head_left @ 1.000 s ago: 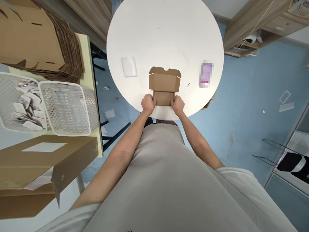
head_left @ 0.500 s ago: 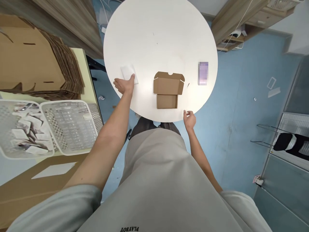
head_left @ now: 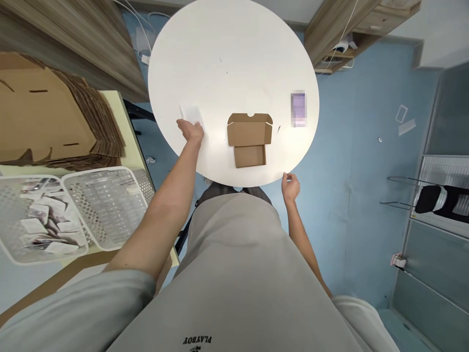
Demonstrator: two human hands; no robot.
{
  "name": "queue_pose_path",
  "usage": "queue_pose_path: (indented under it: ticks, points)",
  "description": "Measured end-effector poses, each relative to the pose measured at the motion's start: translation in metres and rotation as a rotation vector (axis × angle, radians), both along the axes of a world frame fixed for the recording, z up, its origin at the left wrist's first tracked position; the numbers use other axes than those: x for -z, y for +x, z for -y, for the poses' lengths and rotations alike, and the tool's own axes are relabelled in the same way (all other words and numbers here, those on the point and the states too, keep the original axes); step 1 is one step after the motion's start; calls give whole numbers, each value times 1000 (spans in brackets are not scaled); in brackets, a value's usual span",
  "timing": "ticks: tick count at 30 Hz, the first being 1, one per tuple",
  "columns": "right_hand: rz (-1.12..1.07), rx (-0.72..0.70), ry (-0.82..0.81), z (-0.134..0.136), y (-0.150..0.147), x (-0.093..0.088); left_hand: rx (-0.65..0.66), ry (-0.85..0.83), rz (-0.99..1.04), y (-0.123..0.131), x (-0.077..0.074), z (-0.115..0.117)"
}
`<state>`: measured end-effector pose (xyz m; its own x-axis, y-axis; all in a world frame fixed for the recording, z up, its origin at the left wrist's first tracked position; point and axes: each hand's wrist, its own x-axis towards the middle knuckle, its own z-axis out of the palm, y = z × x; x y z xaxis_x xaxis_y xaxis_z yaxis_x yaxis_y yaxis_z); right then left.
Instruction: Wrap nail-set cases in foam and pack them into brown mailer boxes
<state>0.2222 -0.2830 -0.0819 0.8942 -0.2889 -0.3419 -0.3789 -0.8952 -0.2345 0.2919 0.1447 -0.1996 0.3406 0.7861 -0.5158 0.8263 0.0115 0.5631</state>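
Observation:
A small brown cardboard box [head_left: 249, 140] with its lid raised stands on the round white table [head_left: 234, 58], near the front edge. My left hand [head_left: 191, 131] reaches out to the left of the box and closes on a flat white packet [head_left: 189, 113] lying on the table. My right hand [head_left: 290, 187] hangs just off the table's front right edge with its fingers loosely curled and nothing in them.
A purple item [head_left: 298, 108] lies on the table's right side. To my left a side table holds a stack of flat cardboard sheets [head_left: 54, 117] and two white perforated baskets [head_left: 66, 210] with packets. Wooden furniture stands behind. The floor is blue.
Both hands have let go of the box. My left hand went left to the white packet and now grips it; my right hand dropped off the table's edge.

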Motion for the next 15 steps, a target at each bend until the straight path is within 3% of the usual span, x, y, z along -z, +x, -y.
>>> queue_pose_path:
  ticks: [4,8,11,15]
  points:
    - [58,-101,117,-16,30,-5,85,0,115,-43,-8,-20]
    - [107,-206,373,-42,56,-10,286,-47,276,-109,-40,-18]
    - [12,-333,637,-67,65,-12,456,-202,327,-142,-73,4]
    - [-277,-565,901,-93,61,-4,660,-396,351,-143,-104,56]
